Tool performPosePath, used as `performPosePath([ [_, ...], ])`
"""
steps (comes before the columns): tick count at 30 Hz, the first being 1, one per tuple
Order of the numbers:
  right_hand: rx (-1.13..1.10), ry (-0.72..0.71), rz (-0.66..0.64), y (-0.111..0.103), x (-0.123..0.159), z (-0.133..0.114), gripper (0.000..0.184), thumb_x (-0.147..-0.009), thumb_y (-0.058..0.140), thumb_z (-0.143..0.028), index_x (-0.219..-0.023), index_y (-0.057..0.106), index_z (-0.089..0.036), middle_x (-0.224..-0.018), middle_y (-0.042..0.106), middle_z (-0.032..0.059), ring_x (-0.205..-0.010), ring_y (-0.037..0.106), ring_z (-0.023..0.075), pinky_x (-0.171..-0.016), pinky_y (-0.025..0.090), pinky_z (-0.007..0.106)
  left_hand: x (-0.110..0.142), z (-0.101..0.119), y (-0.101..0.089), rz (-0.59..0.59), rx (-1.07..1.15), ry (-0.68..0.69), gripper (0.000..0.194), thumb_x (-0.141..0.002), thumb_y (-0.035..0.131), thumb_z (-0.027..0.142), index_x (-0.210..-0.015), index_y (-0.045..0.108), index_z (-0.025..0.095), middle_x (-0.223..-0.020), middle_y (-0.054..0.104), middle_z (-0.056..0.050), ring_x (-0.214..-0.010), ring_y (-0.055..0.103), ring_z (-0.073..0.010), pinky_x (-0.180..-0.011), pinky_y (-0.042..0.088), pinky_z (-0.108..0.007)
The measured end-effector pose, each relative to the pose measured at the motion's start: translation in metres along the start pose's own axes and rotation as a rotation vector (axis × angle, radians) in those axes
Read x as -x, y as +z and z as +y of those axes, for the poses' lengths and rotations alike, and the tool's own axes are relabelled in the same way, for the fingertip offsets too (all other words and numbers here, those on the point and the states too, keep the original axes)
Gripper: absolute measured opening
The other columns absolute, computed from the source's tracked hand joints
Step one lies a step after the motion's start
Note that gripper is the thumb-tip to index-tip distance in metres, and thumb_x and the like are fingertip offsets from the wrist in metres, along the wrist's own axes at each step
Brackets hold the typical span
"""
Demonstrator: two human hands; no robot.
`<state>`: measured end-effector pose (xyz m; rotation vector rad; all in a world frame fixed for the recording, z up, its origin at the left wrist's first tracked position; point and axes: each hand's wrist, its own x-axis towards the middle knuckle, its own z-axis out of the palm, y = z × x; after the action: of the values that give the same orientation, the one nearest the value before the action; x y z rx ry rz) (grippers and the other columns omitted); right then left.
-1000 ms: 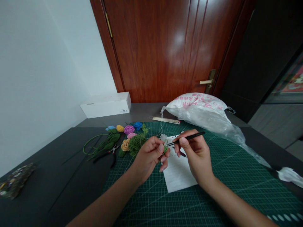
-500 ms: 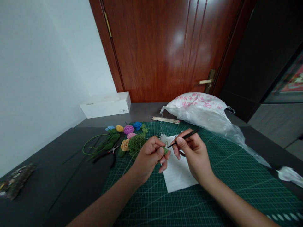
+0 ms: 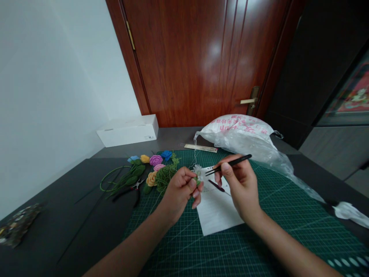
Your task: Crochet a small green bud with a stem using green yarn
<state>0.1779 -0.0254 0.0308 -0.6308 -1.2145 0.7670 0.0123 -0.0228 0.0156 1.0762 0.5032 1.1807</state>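
My left hand (image 3: 184, 188) pinches a small green crocheted piece (image 3: 197, 180) between thumb and fingers. White fluffy stuffing (image 3: 198, 171) shows at its upper side. In my right hand (image 3: 240, 181) are black tweezers (image 3: 230, 163), their two tips apart and pointing left, just short of the stuffing. Beneath the hands lies a white sheet of paper (image 3: 216, 215). A dark slim tool (image 3: 216, 186) shows under my right hand, partly hidden; its kind I cannot tell. Left of my left hand sits a ball of green yarn (image 3: 165, 177).
Crocheted flowers (image 3: 156, 160) with green leaves and stems lie at the left, by black-handled pliers (image 3: 135, 188). Behind stand a white box (image 3: 128, 130) and a plastic bag of white stuffing (image 3: 239, 129). A ruler-like strip (image 3: 201, 148) lies near the green cutting mat (image 3: 288, 215).
My right hand has drawn the tweezers back to the right, away from the green piece, and their tips have spread. More white stuffing shows by my left hand.
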Motion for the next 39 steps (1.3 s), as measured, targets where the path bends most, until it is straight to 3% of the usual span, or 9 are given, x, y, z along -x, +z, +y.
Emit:
performPosePath([
  [2, -0.014, -0.029, 0.045, -0.001, -0.002, -0.004, 0.01, -0.097, 0.066, -0.031, -0.092, 0.061, -0.023, -0.07, 0.067, -0.0023, -0.056, 0.062, 0.0124, -0.051, 0.052, 0.024, 0.0, 0.002, 0.001, 0.016, -0.007, 0.013, 0.028, -0.087, 0.076, 0.026, -0.09, 0.049, 0.02, -0.07, 0.065, 0.001, -0.05, 0.05, -0.0079, -0.04, 0.043, -0.016],
  [9, -0.038, 0.005, -0.07, 0.006, 0.005, 0.001, 0.009, -0.095, 0.068, -0.029, -0.094, 0.063, -0.023, -0.074, 0.067, -0.0017, -0.057, 0.064, 0.0121, -0.052, 0.052, 0.025, 0.0, 0.001, 0.002, -0.001, -0.038, 0.061, 0.027, -0.087, 0.075, 0.023, -0.089, 0.048, 0.019, -0.076, 0.068, -0.001, -0.053, 0.054, -0.009, -0.042, 0.045, -0.018],
  [24, -0.065, 0.064, -0.035, 0.005, 0.005, 0.001, 0.015, -0.096, 0.067, -0.033, -0.087, 0.061, -0.023, -0.063, 0.064, -0.0037, -0.049, 0.057, 0.0109, -0.045, 0.045, 0.023, 0.001, 0.004, 0.002, -0.009, -0.012, 0.026, 0.031, -0.085, 0.079, 0.026, -0.088, 0.049, 0.02, -0.076, 0.069, -0.001, -0.049, 0.055, -0.0089, -0.041, 0.043, -0.018],
  [39, -0.104, 0.126, -0.134, 0.01, 0.009, 0.004, 0.019, -0.095, 0.069, -0.034, -0.085, 0.057, -0.023, -0.058, 0.059, -0.0063, -0.046, 0.058, 0.0111, -0.044, 0.045, 0.022, 0.003, -0.004, 0.0, -0.057, -0.018, 0.026, 0.028, -0.087, 0.074, 0.022, -0.089, 0.047, 0.021, -0.073, 0.066, 0.001, -0.047, 0.053, -0.0079, -0.037, 0.043, -0.015],
])
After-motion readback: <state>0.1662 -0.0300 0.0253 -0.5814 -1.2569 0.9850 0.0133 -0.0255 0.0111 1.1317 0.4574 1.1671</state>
